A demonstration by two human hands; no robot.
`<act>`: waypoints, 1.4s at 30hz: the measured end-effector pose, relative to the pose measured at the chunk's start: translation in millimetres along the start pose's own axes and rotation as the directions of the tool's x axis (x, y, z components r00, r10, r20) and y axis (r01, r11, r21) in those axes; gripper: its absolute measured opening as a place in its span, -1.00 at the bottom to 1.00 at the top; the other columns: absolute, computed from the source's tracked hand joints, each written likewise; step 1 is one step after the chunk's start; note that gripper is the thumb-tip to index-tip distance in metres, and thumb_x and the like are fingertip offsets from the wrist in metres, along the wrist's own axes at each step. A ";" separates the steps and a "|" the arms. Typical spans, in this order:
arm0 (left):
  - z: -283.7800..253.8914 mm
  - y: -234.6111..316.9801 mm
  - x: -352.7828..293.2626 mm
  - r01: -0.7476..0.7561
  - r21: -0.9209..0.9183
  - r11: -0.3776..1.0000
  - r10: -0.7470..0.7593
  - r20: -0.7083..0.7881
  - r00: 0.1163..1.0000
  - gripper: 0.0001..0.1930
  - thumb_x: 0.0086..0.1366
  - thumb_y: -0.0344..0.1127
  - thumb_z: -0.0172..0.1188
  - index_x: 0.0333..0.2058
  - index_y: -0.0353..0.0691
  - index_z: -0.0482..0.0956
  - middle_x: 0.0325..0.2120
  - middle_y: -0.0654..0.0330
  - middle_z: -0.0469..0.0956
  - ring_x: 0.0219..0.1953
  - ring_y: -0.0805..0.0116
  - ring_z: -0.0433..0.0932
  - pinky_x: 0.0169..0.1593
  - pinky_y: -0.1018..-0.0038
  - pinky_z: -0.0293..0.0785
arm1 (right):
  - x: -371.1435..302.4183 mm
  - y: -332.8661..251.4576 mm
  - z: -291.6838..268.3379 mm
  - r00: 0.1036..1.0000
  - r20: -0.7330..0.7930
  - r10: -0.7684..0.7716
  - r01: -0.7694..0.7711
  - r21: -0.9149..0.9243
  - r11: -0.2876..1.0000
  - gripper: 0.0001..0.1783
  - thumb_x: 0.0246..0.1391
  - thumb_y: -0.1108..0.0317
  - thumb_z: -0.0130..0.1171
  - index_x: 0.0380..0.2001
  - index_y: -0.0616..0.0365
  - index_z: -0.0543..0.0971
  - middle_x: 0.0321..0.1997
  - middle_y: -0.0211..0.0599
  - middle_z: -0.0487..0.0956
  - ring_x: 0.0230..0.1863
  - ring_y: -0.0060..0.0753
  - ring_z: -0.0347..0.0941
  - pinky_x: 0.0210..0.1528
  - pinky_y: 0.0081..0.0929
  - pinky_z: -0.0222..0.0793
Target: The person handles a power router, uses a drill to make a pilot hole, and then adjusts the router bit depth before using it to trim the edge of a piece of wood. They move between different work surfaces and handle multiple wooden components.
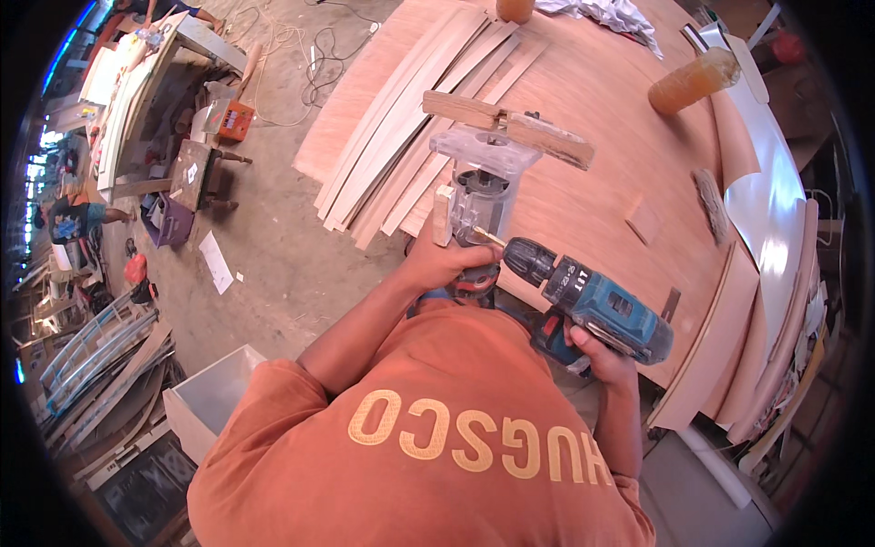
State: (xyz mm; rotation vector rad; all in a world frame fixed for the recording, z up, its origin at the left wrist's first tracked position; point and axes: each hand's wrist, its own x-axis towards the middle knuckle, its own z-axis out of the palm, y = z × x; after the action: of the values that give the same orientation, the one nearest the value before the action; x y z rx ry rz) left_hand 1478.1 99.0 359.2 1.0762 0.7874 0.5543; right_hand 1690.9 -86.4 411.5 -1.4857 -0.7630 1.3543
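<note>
My left hand (448, 260) is closed around the lower body of a trim router (492, 196), held base up over the table's near edge. Its base is clear plastic, with two wood strips (549, 139) at its far side and a small wood block (443, 216) by the left hand. In my right hand (597, 351), wrapped round the handle, is a blue and black cordless drill (611, 305). A thin bit (489, 237) in its chuck points left toward the router's side. Whether the bit touches the router, I cannot tell.
Long thin wood strips (410, 109) lie stacked on the plywood-topped table (583, 210). An amber bottle (693, 82) and a small wood piece (643, 221) are at right. Cables (328, 73) cross the floor. A person (80, 221) is at far left beyond a small wooden stand (193, 173).
</note>
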 end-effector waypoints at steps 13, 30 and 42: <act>10.6 1.7 2.6 -0.142 0.041 0.989 0.139 0.067 0.988 -0.26 0.01 -0.54 0.42 0.13 -0.24 0.19 -0.28 0.27 0.47 -0.32 0.55 0.48 -0.32 0.53 0.46 | -6.5 1.9 -11.9 0.996 0.041 0.079 -0.084 0.146 0.986 -0.36 -0.07 -0.05 0.36 -0.09 0.28 0.53 -0.49 -0.42 0.49 -0.46 -0.54 0.41 -0.35 -0.55 0.33; 9.8 -8.7 9.7 0.027 0.046 0.999 -0.026 -0.033 0.999 -0.41 0.03 -0.36 0.48 0.02 -0.28 0.40 -0.18 0.24 0.54 -0.13 0.43 0.53 -0.04 0.43 0.48 | 12.3 16.4 -43.8 0.988 -0.129 -0.086 0.103 0.133 0.986 -0.37 -0.10 -0.04 0.43 -0.12 0.23 0.52 -0.42 -0.36 0.54 -0.42 -0.54 0.45 -0.33 -0.56 0.38; -3.8 -11.6 10.7 0.063 -0.153 0.986 -0.086 -0.148 0.985 -0.53 0.05 -0.36 0.47 -0.08 -0.26 0.48 -0.25 0.24 0.55 -0.23 0.42 0.56 -0.17 0.43 0.54 | 156.9 56.1 -30.1 0.937 -0.216 -0.274 -0.090 -0.909 0.407 -0.23 -0.05 0.45 0.23 0.28 0.27 0.23 -0.08 0.10 0.46 -0.01 0.12 0.43 0.14 -0.17 0.33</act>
State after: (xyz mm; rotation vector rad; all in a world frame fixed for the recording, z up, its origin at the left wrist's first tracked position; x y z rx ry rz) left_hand 1481.9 104.5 344.4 0.8710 0.9037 0.6270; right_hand 1741.8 29.0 298.6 -2.3989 -1.4708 0.4534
